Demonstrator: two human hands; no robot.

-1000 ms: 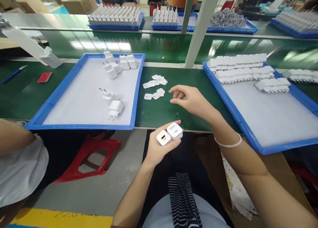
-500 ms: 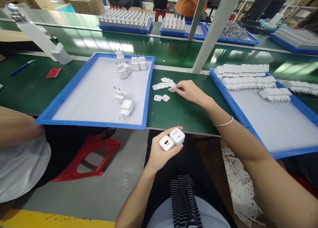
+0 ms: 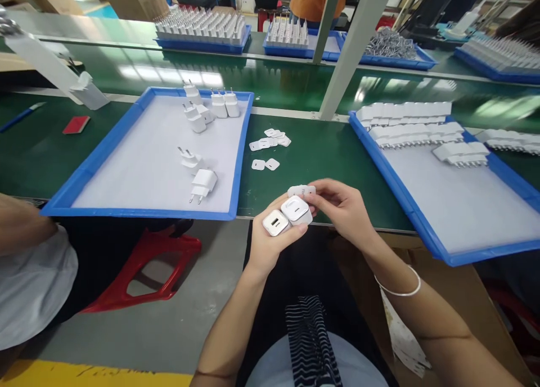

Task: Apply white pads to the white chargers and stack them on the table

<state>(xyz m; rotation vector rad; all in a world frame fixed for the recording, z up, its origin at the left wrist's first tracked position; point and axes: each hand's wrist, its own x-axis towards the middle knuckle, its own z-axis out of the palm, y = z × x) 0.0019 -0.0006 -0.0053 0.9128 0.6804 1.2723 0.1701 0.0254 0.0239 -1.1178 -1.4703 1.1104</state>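
My left hand (image 3: 268, 241) is wrapped round two white charger plugs, their port faces turned up. On the nearer charger (image 3: 275, 223) a dark USB slot shows; the other charger (image 3: 295, 208) has a small narrow slot. My right hand (image 3: 340, 207) pinches a thin white cover plate (image 3: 301, 190) just beyond the chargers, close to my left fingers. Whether the plate touches a charger I cannot tell. On the green bench ahead lie several loose white cover plates (image 3: 270, 142), some overlapping, with two more (image 3: 265, 165) apart from them.
A blue-rimmed tray (image 3: 143, 214) on the left carries several white chargers (image 3: 204, 183). Another blue tray (image 3: 390, 198) on the right bears rows of chargers (image 3: 405, 114). A metal post (image 3: 352, 49) rises between them. A person's arm (image 3: 25, 224) is at the left, by a red stool (image 3: 139, 263).
My right hand has come back from the loose plates toward my left hand, bringing a cover plate. My left hand has risen slightly with the two chargers.
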